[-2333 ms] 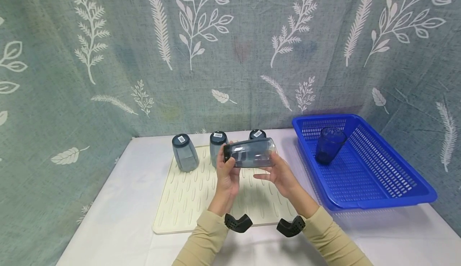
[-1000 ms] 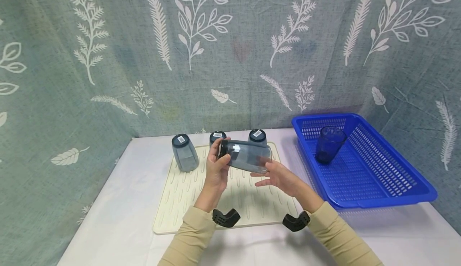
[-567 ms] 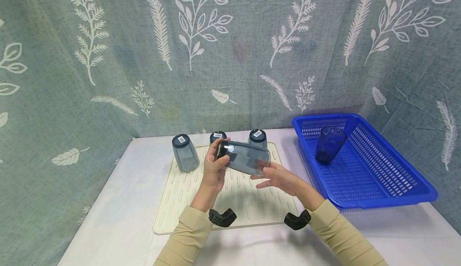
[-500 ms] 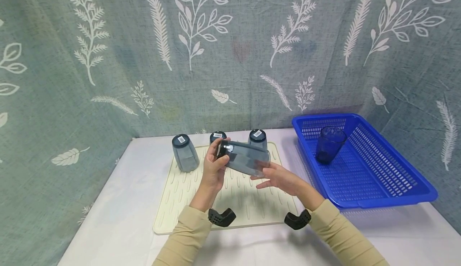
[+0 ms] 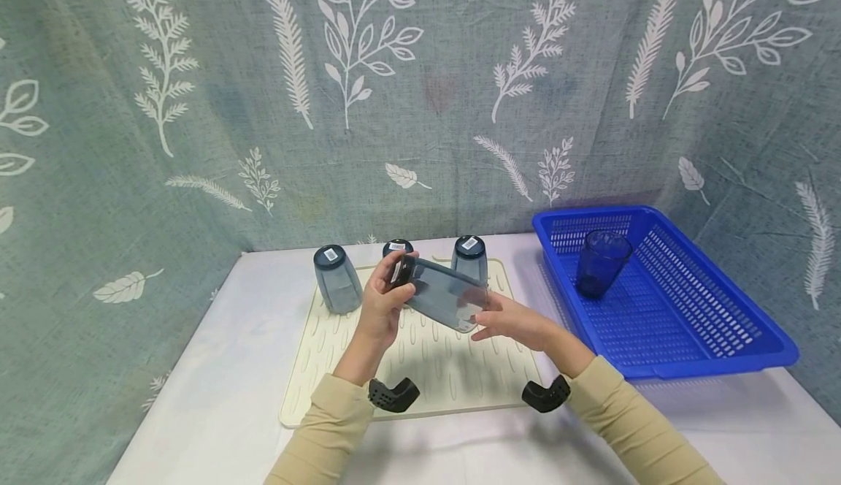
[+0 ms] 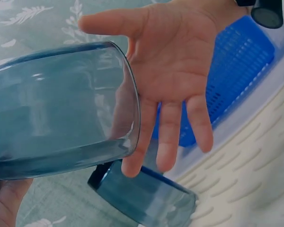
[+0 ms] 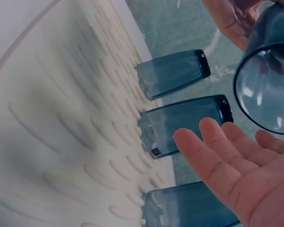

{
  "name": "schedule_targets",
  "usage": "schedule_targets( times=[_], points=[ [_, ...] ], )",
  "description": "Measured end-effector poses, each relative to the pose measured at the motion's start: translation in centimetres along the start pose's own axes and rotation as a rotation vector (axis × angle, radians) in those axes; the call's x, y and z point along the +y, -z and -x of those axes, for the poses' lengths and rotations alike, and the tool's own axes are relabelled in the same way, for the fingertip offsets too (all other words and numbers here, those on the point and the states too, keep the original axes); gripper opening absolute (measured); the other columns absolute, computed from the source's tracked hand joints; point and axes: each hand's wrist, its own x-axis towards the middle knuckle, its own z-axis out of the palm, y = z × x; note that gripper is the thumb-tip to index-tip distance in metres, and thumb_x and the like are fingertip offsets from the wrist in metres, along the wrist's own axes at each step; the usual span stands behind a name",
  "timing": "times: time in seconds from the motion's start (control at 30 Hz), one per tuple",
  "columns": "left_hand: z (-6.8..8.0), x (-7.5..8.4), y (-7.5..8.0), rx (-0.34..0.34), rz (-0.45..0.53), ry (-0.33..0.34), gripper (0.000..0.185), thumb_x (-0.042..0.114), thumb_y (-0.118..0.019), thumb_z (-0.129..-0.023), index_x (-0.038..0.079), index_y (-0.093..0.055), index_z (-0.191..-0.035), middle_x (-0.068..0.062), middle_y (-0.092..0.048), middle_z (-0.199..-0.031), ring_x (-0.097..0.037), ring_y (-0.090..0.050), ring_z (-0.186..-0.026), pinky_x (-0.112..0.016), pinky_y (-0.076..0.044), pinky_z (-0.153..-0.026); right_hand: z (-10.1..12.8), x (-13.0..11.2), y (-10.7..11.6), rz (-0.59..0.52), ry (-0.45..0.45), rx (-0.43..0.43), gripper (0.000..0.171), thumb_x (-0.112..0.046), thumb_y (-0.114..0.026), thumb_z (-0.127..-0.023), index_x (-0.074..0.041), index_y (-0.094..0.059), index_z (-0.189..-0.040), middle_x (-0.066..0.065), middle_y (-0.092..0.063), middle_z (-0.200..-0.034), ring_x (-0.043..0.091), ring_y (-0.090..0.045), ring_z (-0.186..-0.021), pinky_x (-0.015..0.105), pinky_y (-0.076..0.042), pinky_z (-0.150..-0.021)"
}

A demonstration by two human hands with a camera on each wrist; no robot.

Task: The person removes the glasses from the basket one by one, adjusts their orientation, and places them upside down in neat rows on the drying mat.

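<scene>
Left hand (image 5: 384, 302) grips the base of a grey glass (image 5: 442, 295) tipped mouth-down to the right over the mat (image 5: 328, 368), apparently mid-flip; right hand (image 5: 509, 318) is flat-fingered, steadying its rim; three more (image 5: 336, 277) sit upside down at the far edge, probably draining.

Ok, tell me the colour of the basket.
The basket is bright blue, seen best in the head view.

The held tumbler (image 5: 439, 296) has tilted further, its open mouth dropping lower toward the right. The left hand (image 5: 384, 304) has shifted left with the base end. The right hand (image 5: 515, 321) has moved slightly right, fingers straight.
</scene>
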Motion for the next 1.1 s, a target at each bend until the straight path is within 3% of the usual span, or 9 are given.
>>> schedule_targets(
  times=[0.27, 0.43, 0.6, 0.8, 1.0, 1.1],
  points=[
    [0.2, 1.3, 0.9, -0.032, -0.103, 0.01, 0.051, 0.004, -0.066, -0.073, 0.015, -0.051, -0.12, 0.001, -0.058, -0.12, -0.011, -0.049, -0.114, -0.019, -0.043, -0.088, 0.3, -0.6, 0.6, 0.043, -0.027, 0.013, 0.098, -0.047, -0.066, -0.079, -0.001, -0.01, -0.145, 0.027, -0.026, -0.141, 0.024, -0.044, -0.113, 0.047, -0.043, -0.094],
    [0.2, 2.2, 1.4, -0.027, -0.149, 0.016, 0.049, 0.005, -0.069, -0.071, 0.02, -0.054, -0.115, 0.006, -0.061, -0.115, -0.01, -0.049, -0.112, -0.019, -0.043, -0.086, 0.4, -1.3, 0.8, 0.062, -0.024, -0.005, 0.099, -0.046, -0.064, -0.081, 0.0, -0.006, -0.145, 0.026, -0.013, -0.147, 0.04, -0.035, -0.124, 0.047, -0.041, -0.097],
    [0.2, 3.1, 2.0, -0.026, -0.207, 0.028, 0.049, 0.0, -0.063, -0.072, 0.016, -0.052, -0.117, 0.008, -0.061, -0.113, -0.01, -0.05, -0.11, -0.02, -0.045, -0.083, 0.6, -2.0, 0.8, 0.072, -0.031, -0.02, 0.094, -0.041, -0.063, -0.083, 0.001, -0.005, -0.145, 0.025, -0.017, -0.146, 0.047, -0.024, -0.129, 0.048, -0.039, -0.099],
    [0.3, 3.7, 2.9, -0.022, -0.308, 0.054, 0.052, -0.004, -0.059, -0.073, 0.009, -0.05, -0.122, 0.007, -0.059, -0.114, -0.011, -0.051, -0.103, -0.022, -0.047, -0.079, 0.9, -2.9, 1.1, 0.097, -0.053, -0.01, 0.092, -0.038, -0.063, -0.084, -0.001, -0.006, -0.146, 0.023, -0.02, -0.147, 0.046, -0.025, -0.13, 0.049, -0.038, -0.099],
    [0.3, 4.3, 3.5, -0.025, -0.371, 0.09, 0.051, -0.005, -0.06, -0.073, 0.022, -0.054, -0.116, 0.005, -0.056, -0.117, -0.012, -0.051, -0.104, -0.023, -0.047, -0.079, 1.3, -3.3, 1.9, 0.144, -0.074, -0.006, 0.083, -0.031, -0.06, -0.088, -0.004, -0.006, -0.146, 0.021, -0.021, -0.148, 0.039, -0.03, -0.13, 0.049, -0.037, -0.1],
    [0.3, 4.6, 3.7, -0.02, -0.378, 0.102, 0.051, -0.005, -0.061, -0.073, 0.021, -0.055, -0.116, 0.004, -0.057, -0.117, -0.011, -0.052, -0.106, -0.024, -0.047, -0.08, 1.6, -3.5, 2.3, 0.164, -0.09, 0.001, 0.078, -0.025, -0.057, -0.09, -0.006, -0.006, -0.146, 0.019, -0.021, -0.148, 0.037, -0.031, -0.131, 0.049, -0.037, -0.101]
  ],
)
